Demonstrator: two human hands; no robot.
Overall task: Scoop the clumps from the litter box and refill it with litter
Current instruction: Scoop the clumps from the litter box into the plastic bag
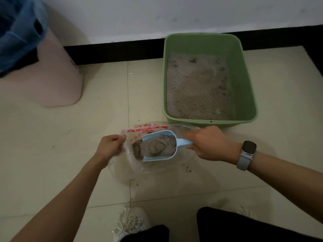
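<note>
A pale tiled floor fills most of the frame, meeting a white wall and dark skirting along the top; at the upper left stands a pink bin lined with a blue bag; at the upper right sits the green litter box, its floor covered in grey litter with a few darker clumps near its far edge. In the lower centre, just below the box, lies a clear plastic bag with red print at its mouth; the left hand pinches the bag's left edge with curled fingers, holding it open; the right hand, a grey watch on its wrist, grips the handle of a light blue scoop; the scoop is heaped with clumped litter and sits over the bag's mouth. A white shoe shows at the bottom edge.
</note>
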